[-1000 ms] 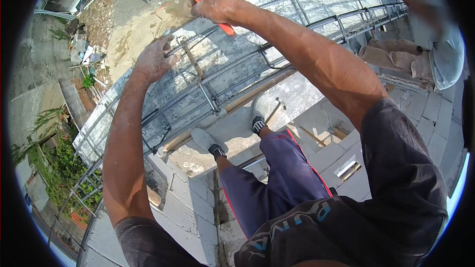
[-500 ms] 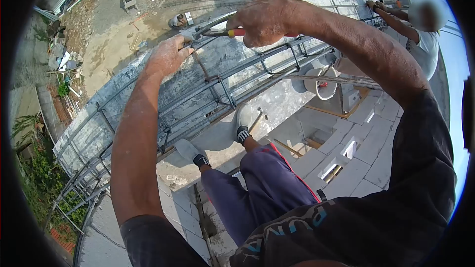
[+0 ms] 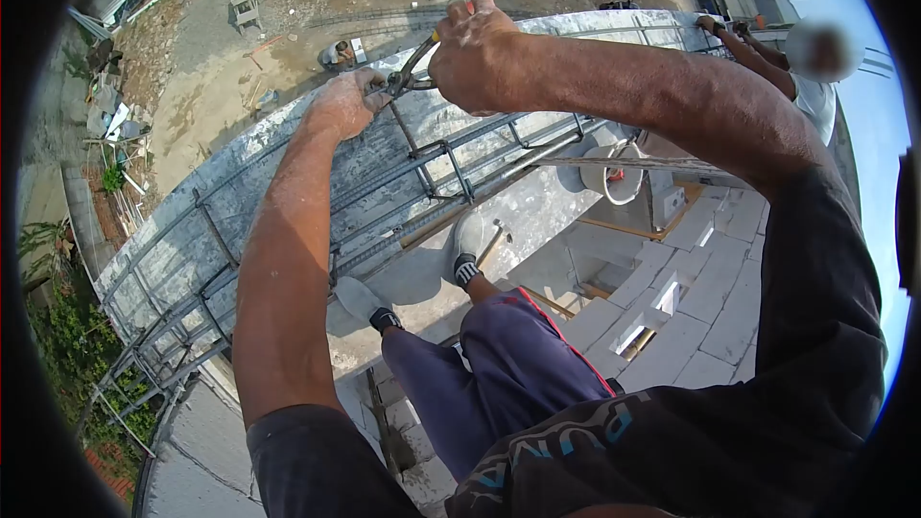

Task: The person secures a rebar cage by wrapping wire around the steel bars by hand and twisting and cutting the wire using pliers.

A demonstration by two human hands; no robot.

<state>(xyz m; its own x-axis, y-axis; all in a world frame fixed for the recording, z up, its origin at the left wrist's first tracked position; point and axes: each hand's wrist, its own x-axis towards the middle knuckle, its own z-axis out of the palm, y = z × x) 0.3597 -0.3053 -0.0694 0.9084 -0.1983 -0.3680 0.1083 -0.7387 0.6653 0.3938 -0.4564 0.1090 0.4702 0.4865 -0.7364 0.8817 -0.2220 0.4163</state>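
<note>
My right hand (image 3: 472, 58) grips a pair of pincers (image 3: 414, 62) with red and yellow handles; one red handle end sticks up past the fingers. The pincers' jaws are at a bar crossing on the far side of the steel rebar cage (image 3: 446, 165). Close beside the jaws, my left hand (image 3: 343, 107) has its fingers closed at the same crossing. What those fingertips pinch is too small to make out. The cage lies along a curved grey formwork panel (image 3: 259, 149).
My feet stand on a concrete ledge (image 3: 408, 302) near a hammer (image 3: 494, 235). A white bucket (image 3: 614, 173) and block walls (image 3: 705, 297) are at the right. Another person (image 3: 815, 96) works at the far right. Beyond the panel, the ground drops well below.
My right hand has turned, swinging the pincers from nearly level to steeply tilted, with a handle now pointing up. My left fingers have closed in beside the jaws. The view has shifted slightly.
</note>
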